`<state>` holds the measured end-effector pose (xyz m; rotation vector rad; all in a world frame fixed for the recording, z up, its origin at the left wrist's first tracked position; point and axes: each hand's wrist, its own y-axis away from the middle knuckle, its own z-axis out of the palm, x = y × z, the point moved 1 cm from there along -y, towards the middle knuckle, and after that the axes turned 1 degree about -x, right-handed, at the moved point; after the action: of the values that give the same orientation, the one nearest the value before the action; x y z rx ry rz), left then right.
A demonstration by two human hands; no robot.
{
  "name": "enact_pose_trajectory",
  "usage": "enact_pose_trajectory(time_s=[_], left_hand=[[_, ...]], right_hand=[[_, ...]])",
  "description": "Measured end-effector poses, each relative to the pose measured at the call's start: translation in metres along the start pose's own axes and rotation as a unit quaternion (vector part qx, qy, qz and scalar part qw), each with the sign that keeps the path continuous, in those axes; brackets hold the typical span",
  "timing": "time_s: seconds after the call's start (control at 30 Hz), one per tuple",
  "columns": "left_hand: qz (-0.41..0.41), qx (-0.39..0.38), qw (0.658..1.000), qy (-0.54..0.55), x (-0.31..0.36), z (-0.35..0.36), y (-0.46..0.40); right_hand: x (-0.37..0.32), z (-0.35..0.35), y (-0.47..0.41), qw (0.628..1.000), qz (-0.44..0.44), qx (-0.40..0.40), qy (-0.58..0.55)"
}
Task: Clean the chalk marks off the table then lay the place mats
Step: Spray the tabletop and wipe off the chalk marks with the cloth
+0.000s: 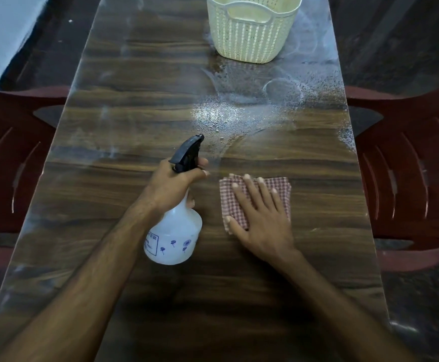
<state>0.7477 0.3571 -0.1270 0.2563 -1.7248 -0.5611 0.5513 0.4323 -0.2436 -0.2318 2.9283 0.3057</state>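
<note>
Two hands work: left hand (172, 182) grips the bottle (174, 235) by its neck; right hand (258, 218) presses flat-fingered on the cloth (281, 186). Cloth looks soft, light, best held by palm pressure.

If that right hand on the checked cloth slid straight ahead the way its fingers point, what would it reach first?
The right hand would first meet the wet sprayed patch on the table; the cream basket stands farther on, probably just right of that line.

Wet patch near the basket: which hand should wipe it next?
Right. The right hand already lies flat on the checked cloth, just short of the wet patch; the left hand grips the spray bottle.
</note>
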Motion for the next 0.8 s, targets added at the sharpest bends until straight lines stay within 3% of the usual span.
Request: enact_pose_trajectory(time_s=[0.2,0.27,0.43,0.57,0.63,0.8], left_hand=[[0.015,-0.004,1.000,-0.014,-0.001,-0.026,0.002],[0.014,0.003,1.000,-0.012,-0.002,-0.032,0.002],[0.010,-0.001,1.000,0.009,0.000,-0.049,0.003],[0.021,-0.022,0.999,-0.011,0.000,-0.057,0.002],[0.021,-0.024,0.999,-0.016,0.001,-0.060,0.001],[0.023,-0.027,0.999,0.003,0.002,-0.063,0.000]], right_hand=[[0.033,-0.024,-0.080,0.986,0.156,0.052,-0.013],[0.015,-0.029,-0.110,0.990,0.135,0.039,-0.013],[-0.079,-0.006,-0.109,0.998,-0.049,0.028,0.019],[-0.103,-0.012,-0.143,0.995,-0.093,0.011,0.022],[-0.098,-0.023,-0.172,0.996,-0.081,-0.006,0.030],[-0.041,-0.039,-0.203,0.998,0.054,0.017,-0.035]])
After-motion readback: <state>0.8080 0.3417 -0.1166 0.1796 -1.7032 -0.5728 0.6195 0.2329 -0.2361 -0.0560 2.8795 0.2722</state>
